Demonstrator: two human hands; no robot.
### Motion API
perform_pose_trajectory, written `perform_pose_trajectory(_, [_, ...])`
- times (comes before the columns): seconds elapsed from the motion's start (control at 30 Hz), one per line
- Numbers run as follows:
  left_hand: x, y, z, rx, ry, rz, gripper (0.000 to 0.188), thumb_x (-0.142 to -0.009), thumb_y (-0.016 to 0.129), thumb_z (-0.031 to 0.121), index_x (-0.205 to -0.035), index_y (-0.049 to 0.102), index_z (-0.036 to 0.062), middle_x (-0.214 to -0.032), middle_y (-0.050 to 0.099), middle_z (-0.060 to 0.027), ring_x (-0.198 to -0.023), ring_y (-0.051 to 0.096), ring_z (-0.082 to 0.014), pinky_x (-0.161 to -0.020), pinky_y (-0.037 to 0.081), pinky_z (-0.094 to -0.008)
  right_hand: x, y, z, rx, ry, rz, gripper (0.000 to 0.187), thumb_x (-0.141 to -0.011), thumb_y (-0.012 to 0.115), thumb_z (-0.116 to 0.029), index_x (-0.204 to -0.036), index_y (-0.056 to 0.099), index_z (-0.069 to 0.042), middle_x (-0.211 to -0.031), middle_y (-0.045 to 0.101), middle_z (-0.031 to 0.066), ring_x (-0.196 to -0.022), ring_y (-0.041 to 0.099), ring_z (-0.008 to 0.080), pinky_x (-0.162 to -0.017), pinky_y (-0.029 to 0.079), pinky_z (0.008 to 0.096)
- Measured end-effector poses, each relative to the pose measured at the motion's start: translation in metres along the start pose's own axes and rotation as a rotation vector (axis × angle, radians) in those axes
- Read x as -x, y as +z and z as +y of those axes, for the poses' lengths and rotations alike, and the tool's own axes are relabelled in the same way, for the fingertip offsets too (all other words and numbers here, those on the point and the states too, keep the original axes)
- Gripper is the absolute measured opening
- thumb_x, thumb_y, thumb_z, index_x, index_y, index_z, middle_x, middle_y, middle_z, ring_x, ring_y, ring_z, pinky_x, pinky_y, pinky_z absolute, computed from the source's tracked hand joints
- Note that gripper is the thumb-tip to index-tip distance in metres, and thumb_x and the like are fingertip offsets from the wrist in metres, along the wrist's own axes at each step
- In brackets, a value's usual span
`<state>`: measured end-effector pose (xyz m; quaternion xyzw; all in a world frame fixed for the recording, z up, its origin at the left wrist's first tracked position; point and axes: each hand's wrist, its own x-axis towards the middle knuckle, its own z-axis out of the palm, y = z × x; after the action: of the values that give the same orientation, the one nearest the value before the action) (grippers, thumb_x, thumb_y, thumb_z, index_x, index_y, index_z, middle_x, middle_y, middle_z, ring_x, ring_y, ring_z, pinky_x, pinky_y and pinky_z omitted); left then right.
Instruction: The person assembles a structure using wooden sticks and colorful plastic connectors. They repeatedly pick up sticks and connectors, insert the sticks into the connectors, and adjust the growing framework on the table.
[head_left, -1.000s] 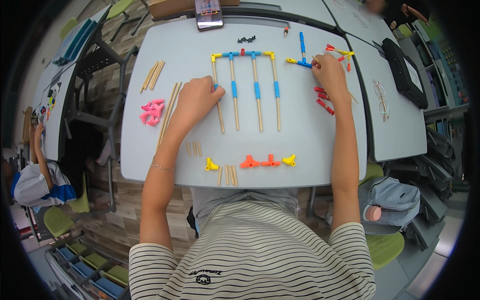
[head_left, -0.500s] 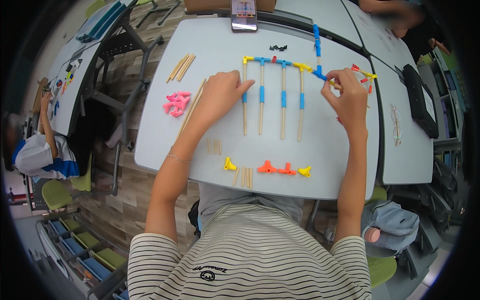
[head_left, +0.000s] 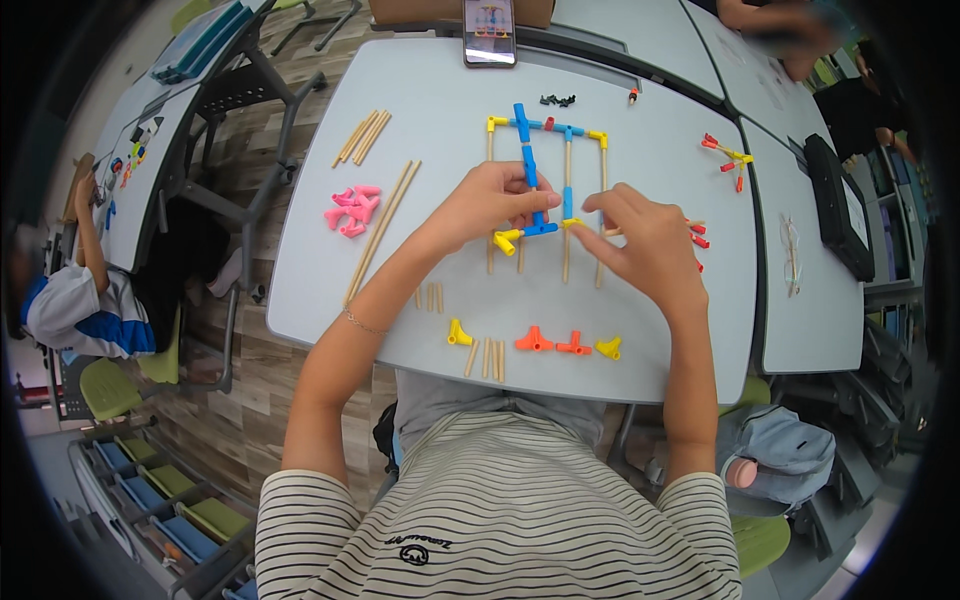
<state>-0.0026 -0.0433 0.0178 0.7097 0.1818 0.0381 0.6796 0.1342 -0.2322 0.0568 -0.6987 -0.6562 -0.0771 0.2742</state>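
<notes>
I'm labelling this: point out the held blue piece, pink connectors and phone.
Held blue piece (head_left: 529, 172): head view, middle of its upright.
Pink connectors (head_left: 360, 210): head view, one mid-pile.
Phone (head_left: 489, 35): head view, screen.

The blue-and-yellow assembly (head_left: 530, 170), pinched by the right hand (head_left: 628, 228) half a second ago, is now in the left hand (head_left: 490, 206), which has moved inward to grip it above the stick frame (head_left: 568, 204), partly covering it. The right hand has come down and leftward, close beside the left one. Beyond it, a small red-and-black piece (head_left: 633, 96), hidden half a second ago, shows again.
</notes>
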Motion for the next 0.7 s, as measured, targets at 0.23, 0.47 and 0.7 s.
perform_pose_trajectory(0.23, [0.001,0.007,0.002,-0.040,-0.023,0.028,0.030,-0.090,0.076,0.029,-0.105,0.069,0.0039,-0.076,0.069,-0.0013,-0.067,0.061,-0.0059,-0.062,0.049,-0.0202,0.008,0.005,0.027,0.220,0.301,-0.136,0.026,-0.092,0.071,-0.029,-0.084,0.065,-0.004,-0.072,0.067,0.0081,-0.058,0.065,0.0229,-0.057,0.050,0.0364])
perform_pose_trajectory(0.47, [-0.002,0.007,-0.006,0.015,-0.002,0.036,0.032,-0.092,0.074,0.033,-0.107,0.068,0.0052,-0.080,0.071,-0.0029,-0.067,0.061,-0.0058,-0.062,0.048,-0.0194,0.007,0.018,0.031,0.326,0.392,-0.287,0.030,-0.093,0.069,-0.032,-0.083,0.064,-0.004,-0.069,0.067,0.0113,-0.059,0.066,0.0276,-0.058,0.051,0.0382])
perform_pose_trajectory(0.7, [-0.004,0.004,-0.009,0.070,0.023,0.053,0.033,-0.094,0.072,0.035,-0.108,0.068,0.0057,-0.082,0.072,-0.0035,-0.069,0.062,-0.0058,-0.064,0.049,-0.0185,0.009,0.020,0.033,0.300,0.399,-0.290,0.030,-0.093,0.069,-0.032,-0.086,0.063,-0.004,-0.069,0.068,0.0132,-0.061,0.067,0.0289,-0.059,0.052,0.0389])
